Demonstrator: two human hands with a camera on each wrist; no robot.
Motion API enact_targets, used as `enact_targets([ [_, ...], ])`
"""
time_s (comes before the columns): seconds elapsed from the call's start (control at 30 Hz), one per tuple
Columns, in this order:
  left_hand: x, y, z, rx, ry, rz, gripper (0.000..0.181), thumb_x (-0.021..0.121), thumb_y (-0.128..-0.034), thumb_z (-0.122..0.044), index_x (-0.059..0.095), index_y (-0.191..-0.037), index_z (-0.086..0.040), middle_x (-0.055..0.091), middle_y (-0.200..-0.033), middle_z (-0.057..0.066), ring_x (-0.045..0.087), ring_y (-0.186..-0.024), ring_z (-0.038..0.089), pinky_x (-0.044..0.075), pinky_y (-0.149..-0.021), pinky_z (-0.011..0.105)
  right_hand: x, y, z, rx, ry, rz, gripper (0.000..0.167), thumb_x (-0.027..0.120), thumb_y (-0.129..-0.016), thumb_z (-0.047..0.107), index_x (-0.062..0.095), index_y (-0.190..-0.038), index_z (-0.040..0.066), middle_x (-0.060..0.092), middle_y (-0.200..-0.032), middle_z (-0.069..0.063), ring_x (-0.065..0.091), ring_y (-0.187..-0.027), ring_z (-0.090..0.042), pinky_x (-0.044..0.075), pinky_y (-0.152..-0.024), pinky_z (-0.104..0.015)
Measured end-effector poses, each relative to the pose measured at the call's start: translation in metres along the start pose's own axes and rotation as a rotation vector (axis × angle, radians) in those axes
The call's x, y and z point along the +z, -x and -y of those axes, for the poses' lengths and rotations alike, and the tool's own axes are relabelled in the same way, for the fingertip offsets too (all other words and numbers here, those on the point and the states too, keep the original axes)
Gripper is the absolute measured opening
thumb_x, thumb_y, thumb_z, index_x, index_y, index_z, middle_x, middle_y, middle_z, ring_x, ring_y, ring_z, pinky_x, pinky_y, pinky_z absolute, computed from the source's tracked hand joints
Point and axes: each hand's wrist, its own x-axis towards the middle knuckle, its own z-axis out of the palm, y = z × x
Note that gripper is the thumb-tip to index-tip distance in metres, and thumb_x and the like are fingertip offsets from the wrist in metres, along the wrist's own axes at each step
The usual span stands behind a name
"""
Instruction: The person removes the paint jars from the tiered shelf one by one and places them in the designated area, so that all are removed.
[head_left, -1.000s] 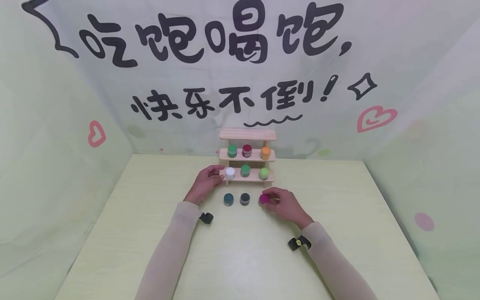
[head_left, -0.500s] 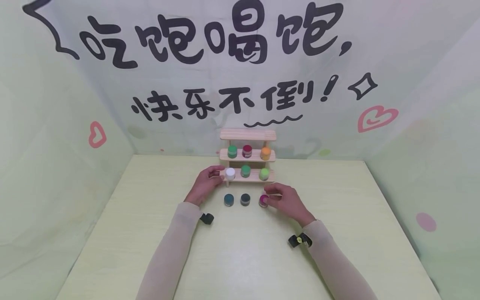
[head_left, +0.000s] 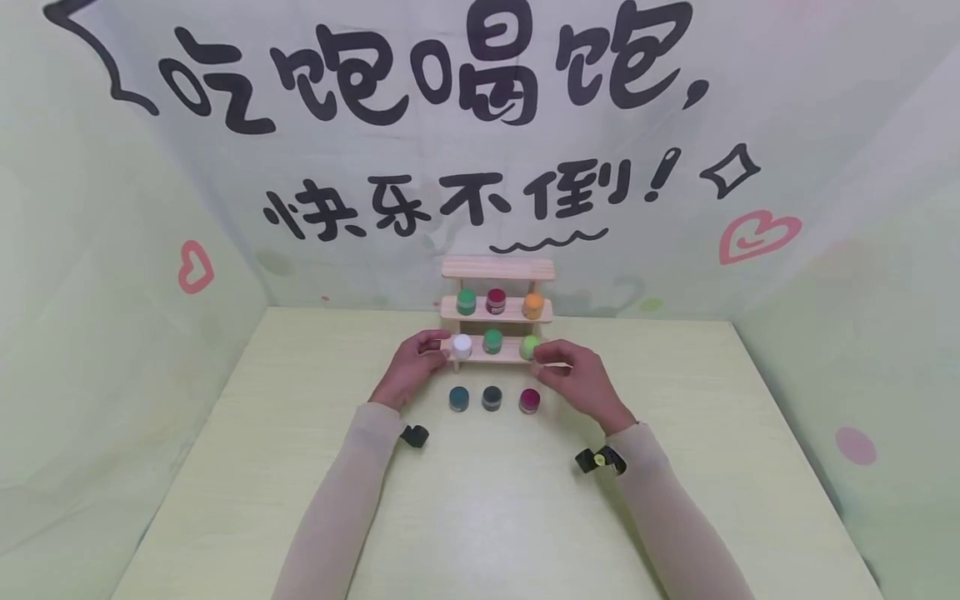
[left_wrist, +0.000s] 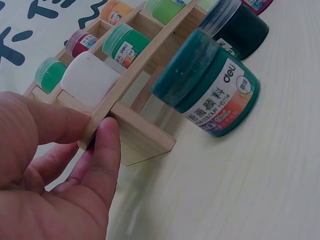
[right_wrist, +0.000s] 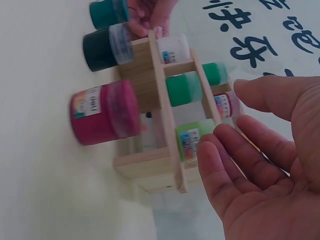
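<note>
lettered backdrop [head_left: 480, 196], pale surface [head_left: 480, 525] | left hand [head_left: 411, 367] pinching end of rack [head_left: 497, 268] | right hand [head_left: 585, 382] loosely spread beside lime jar [right_wrist: 187, 142] on lower tier [head_left: 512, 356], contact unclear | risk: stray brush could topple jar

Pale fabric backdrop [head_left: 480, 152], blk print: "吃饱喝饱, 快乐不倒!" Teal round plastic jar [left_wrist: 187, 70], wht label [left_wrist: 223, 96]: "deli", "画颜料", rest unclear. Magenta round plastic jar [right_wrist: 107, 115]: "deli" too.

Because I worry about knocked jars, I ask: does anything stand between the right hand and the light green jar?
Nothing visible does: the right hand is beside the light green jar, contact unclear. The magenta jar stands on the table, in front of the rack, outside that path.
</note>
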Motion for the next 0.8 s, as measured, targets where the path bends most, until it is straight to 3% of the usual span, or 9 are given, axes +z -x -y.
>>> enact_targets([
  [0.27, 0.000, 0.000, 0.000, 0.003, 0.018, -0.003, 0.041, 0.070, -0.0914, -0.007, 0.064, -0.130, -0.019, 0.060, -0.124, 0.010, 0.062, -0.110, 0.022, 0.060, -0.092, 0.029, -0.013, -0.012, 0.022, -0.049, 0.048, -0.093, 0.032, 0.076, -0.091, 0.021, 0.068, -0.121, 0.012, 0.071, -0.117, -0.008, 0.067, -0.109, -0.024, 0.060, -0.094, -0.041],
  [0.57, 0.001, 0.000, -0.001, -0.006, 0.018, 0.001, 0.041, 0.069, -0.0922, -0.006, 0.063, -0.131, -0.019, 0.059, -0.123, 0.011, 0.063, -0.109, 0.022, 0.059, -0.093, 0.030, -0.021, -0.036, 0.026, -0.073, 0.057, -0.196, 0.032, 0.074, -0.092, 0.019, 0.067, -0.121, 0.009, 0.070, -0.119, -0.010, 0.067, -0.112, -0.025, 0.060, -0.094, -0.041],
  [0.8, 0.000, 0.000, -0.001, -0.010, 0.017, 0.008, 0.041, 0.069, -0.0929, -0.007, 0.063, -0.132, -0.018, 0.060, -0.125, 0.011, 0.064, -0.108, 0.022, 0.059, -0.095, 0.031, -0.025, -0.056, 0.028, -0.034, 0.040, -0.242, 0.034, 0.074, -0.092, 0.023, 0.066, -0.123, 0.010, 0.069, -0.121, -0.009, 0.066, -0.112, -0.024, 0.060, -0.096, -0.040],
])
